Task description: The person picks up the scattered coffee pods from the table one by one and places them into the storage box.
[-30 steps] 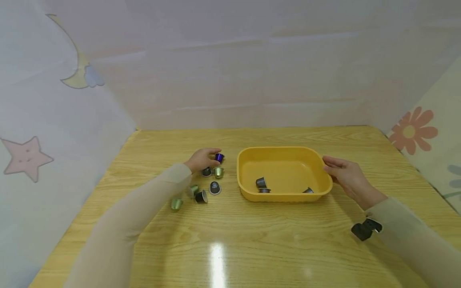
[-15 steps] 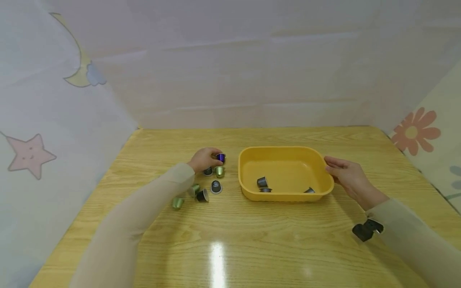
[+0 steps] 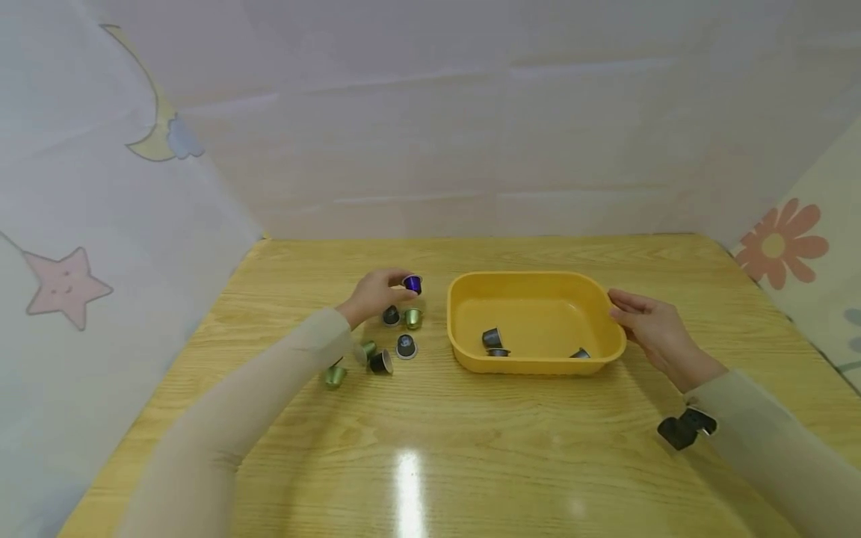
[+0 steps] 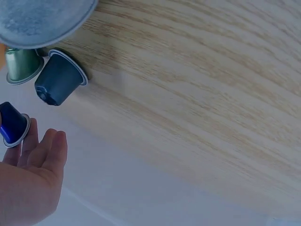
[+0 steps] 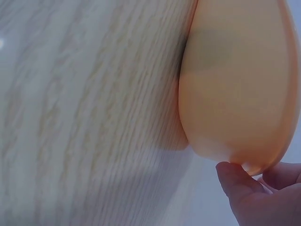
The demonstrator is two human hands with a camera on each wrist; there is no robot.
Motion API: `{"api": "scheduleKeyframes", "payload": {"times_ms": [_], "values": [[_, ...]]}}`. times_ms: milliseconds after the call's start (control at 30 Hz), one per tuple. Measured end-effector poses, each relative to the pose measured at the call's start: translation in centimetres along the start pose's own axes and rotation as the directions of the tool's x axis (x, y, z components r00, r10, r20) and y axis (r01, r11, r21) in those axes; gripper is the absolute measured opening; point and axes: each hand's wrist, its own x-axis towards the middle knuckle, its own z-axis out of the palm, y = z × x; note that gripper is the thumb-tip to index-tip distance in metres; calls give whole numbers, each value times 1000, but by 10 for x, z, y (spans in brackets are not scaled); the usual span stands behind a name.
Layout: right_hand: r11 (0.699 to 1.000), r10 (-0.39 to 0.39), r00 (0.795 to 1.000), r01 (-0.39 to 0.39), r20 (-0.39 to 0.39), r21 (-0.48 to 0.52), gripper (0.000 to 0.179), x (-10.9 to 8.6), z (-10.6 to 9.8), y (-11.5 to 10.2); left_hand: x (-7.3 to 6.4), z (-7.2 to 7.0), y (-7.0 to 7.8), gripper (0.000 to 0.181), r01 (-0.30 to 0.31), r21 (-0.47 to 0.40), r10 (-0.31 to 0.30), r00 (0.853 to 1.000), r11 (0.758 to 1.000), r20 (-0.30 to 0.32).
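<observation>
In the head view my left hand (image 3: 378, 293) pinches a purple coffee capsule (image 3: 413, 284) between thumb and fingers, just above the loose capsules. The left wrist view shows this capsule (image 4: 13, 125) at the left edge, partly cut off, with other fingers extended. Below the hand lie a dark capsule (image 3: 391, 316) and a green capsule (image 3: 413, 319). My right hand (image 3: 652, 329) holds the right end of a yellow tray (image 3: 525, 366) by its rim. In the right wrist view the thumb (image 5: 235, 181) presses the tray's outer wall. Several dark capsules (image 3: 492, 338) lie inside the tray.
Nearer on the wooden table (image 3: 511, 448) lie an upright dark capsule (image 3: 406, 347), a tipped black capsule (image 3: 381, 363) and a green capsule (image 3: 335, 376). A pale printed sheet (image 3: 417, 149) stands behind the table and at both sides.
My left hand has closed on the purple capsule and raised it slightly off the table. The right hand stays at the tray, and the tray's capsules look unchanged.
</observation>
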Motion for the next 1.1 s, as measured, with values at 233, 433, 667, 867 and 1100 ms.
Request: {"api": "scheduleKeyframes", "payload": {"times_ms": [233,433,667,867,1100], "values": [[1000,8,1000,-8,4,13,58,1,-1,1,-7,-1,14,48,4,5,-4,1000,1000,0],[1000,-5,1000,5,7,3,57,1,0,1,-13,0,31,47,-28,25,27,999,999,20],[1000,3,1000,-3,4,-7,57,2,0,0,-12,2,45,46,-44,44,43,999,998,20],[999,20,1000,-20,-7,-29,57,3,-1,0,-10,9,55,45,-64,46,62,997,997,45],[1000,16,1000,-16,-4,-23,57,3,-1,-1,-8,21,66,43,-63,13,62,997,998,50]]}}
